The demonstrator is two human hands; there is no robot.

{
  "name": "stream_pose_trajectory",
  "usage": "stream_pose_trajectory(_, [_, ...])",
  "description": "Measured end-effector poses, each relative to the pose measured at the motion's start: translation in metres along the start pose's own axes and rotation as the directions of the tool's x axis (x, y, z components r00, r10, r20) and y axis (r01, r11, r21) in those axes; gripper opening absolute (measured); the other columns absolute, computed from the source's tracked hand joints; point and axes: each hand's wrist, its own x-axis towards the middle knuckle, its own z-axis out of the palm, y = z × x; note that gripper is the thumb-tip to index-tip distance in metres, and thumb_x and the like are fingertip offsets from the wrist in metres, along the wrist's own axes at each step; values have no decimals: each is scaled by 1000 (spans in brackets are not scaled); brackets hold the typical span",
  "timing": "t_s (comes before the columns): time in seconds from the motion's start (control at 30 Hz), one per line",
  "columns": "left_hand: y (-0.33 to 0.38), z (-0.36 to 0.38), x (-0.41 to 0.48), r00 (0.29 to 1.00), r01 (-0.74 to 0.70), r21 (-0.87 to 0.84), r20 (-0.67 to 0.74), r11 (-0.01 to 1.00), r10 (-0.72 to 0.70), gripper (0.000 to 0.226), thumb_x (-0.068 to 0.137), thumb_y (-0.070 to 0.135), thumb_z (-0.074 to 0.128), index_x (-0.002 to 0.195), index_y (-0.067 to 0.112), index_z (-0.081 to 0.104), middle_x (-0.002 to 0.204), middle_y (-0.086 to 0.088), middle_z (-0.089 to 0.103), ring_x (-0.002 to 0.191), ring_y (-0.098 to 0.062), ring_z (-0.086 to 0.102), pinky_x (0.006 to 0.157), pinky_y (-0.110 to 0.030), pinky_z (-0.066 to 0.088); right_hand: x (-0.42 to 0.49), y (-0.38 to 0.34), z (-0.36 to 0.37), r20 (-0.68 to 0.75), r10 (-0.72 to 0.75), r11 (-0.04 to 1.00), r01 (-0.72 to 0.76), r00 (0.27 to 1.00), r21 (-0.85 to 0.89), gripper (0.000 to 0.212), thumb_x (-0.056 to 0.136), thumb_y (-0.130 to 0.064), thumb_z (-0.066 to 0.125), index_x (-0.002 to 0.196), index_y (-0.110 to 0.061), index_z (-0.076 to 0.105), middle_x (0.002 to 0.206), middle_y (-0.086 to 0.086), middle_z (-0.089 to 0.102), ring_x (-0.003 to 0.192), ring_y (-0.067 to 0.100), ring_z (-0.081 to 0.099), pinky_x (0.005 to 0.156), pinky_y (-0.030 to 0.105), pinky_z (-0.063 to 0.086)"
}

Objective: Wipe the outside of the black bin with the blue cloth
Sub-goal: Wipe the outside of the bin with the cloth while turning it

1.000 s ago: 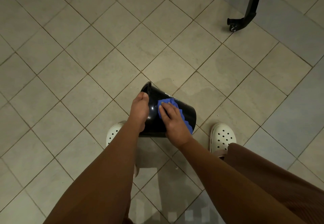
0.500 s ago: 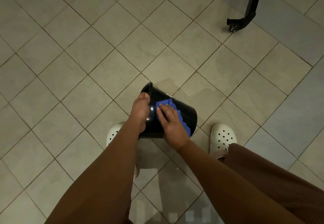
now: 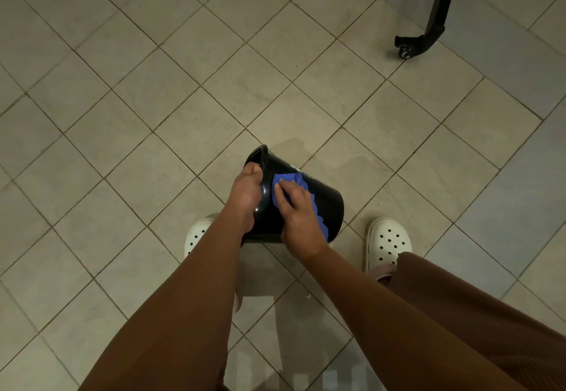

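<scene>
The black bin (image 3: 324,199) is tipped on its side above the floor between my feet, its open mouth facing left and away. My left hand (image 3: 246,193) grips the bin's rim, thumb at the top edge. My right hand (image 3: 295,214) presses the blue cloth (image 3: 291,181) flat against the bin's outer wall just right of the rim. The cloth's scalloped edge also trails along the wall beyond my knuckles. Most of the cloth is hidden under my hand.
The floor is beige tile (image 3: 190,90) laid diagonally, with a faint damp patch beyond the bin. My white clogs (image 3: 387,242) stand on either side of the bin. A black metal leg with a caster (image 3: 407,47) stands at the far right.
My right hand and the cloth have slid left along the bin wall toward the rim. The left hand keeps its grip on the rim.
</scene>
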Motion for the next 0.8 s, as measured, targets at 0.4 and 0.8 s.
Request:
stream_pose_trajectory(0.4, [-1,4,0,1000,-13,7,17,1000,13,27,103,18,34,87,16,55,84,-9,60,82,-24,56,74,-35,49,4,-1,2,-17,-48,999,48,999,-7,71,76,7,68,140,-5,39,143,16,40,134,35,35,111,49,31])
stream_pose_trajectory(0.8, [-5,9,-8,997,-63,7,50,998,63,28,104,19,35,84,13,53,75,1,61,66,-12,58,59,-26,49,36,-7,-10,-51,57,998,-56,997,27,58,86,6,54,140,4,35,144,22,36,136,35,32,115,42,25])
